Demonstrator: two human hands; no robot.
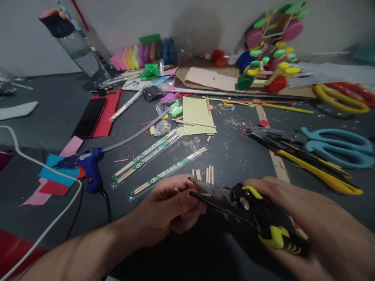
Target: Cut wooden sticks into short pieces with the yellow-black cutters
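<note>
My left hand pinches a short wooden stick, mostly hidden by its fingers. Black-and-yellow cutters are gripped in my right hand, their blades parted and pointing left. The blade tips reach my left fingers, and a bit of the stick shows between the blades. Just behind them, several short cut stick pieces lie on the dark table. Wrapped chopsticks are to the left of these pieces.
A blue glue gun with cables lies at left, near a phone and a bottle. Blue scissors and a yellow-handled tool lie right. Yellow paper is mid-table; wheeled craft models stand behind.
</note>
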